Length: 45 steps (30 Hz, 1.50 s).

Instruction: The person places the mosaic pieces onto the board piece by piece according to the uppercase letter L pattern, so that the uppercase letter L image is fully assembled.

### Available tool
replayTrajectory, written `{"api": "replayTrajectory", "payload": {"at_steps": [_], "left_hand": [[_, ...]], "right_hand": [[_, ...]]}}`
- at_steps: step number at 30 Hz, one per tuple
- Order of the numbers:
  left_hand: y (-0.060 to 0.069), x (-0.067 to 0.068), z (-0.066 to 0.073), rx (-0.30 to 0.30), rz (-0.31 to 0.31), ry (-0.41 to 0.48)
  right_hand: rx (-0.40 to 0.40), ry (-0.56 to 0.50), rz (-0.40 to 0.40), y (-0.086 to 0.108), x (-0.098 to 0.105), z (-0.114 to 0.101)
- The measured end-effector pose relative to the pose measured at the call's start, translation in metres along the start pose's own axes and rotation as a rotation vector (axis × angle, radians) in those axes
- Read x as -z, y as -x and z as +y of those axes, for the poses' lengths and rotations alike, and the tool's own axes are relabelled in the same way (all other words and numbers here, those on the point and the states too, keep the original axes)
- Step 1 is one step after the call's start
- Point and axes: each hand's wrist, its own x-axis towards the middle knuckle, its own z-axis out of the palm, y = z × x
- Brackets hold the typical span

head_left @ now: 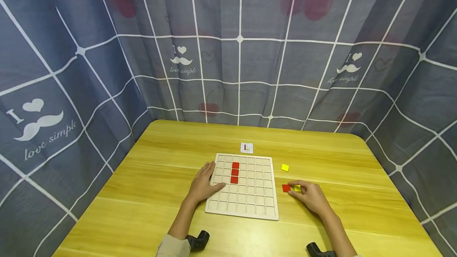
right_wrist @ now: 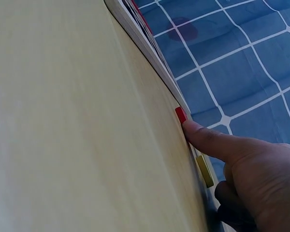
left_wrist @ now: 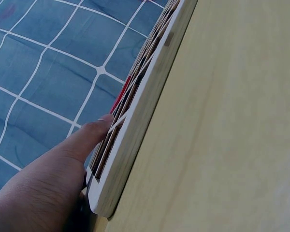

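Observation:
A pale grid board (head_left: 241, 214) lies on the table with several red tiles (head_left: 235, 172) in one column. My left hand (head_left: 201, 186) rests along its left side, fingers extended and thumb (left_wrist: 97, 130) over the edge. To the right of the board, my right hand (head_left: 314, 198) pinches a red tile (head_left: 286, 188) between thumb and forefinger at its right edge; the thumb tip meets that tile (right_wrist: 180, 114) in the right wrist view. Beneath the right fingers lies a yellow tile (head_left: 297, 188), partly covered; the right wrist view shows it (right_wrist: 205, 171) beside the thumb.
Another yellow tile (head_left: 285, 167) lies right of the board's upper part. A small printed grid card (head_left: 246, 148) sits behind the board. Black devices (head_left: 198, 240) are at both wrists. A grey-blue checked curtain (head_left: 221, 58) surrounds the back and sides of the wooden table (head_left: 143, 193).

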Motion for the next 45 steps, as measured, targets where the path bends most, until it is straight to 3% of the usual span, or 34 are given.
{"api": "replayTrajectory", "payload": {"at_steps": [9, 23, 33, 45], "left_hand": [[0.000, 0.001, 0.000, 0.004, -0.006, -0.005], [0.000, 0.000, 0.000, 0.005, -0.001, -0.007], [0.000, 0.001, -0.001, 0.011, 0.000, -0.013], [-0.001, -0.001, -0.001, 0.016, -0.004, -0.005]], "right_hand": [[0.093, -0.009, 0.095, -0.006, -0.009, -0.013], [0.230, -0.058, 0.171, -0.025, -0.059, -0.083], [0.297, -0.094, 0.103, -0.029, -0.096, -0.110], [0.280, 0.045, 0.084, -0.030, -0.110, -0.116]]}}
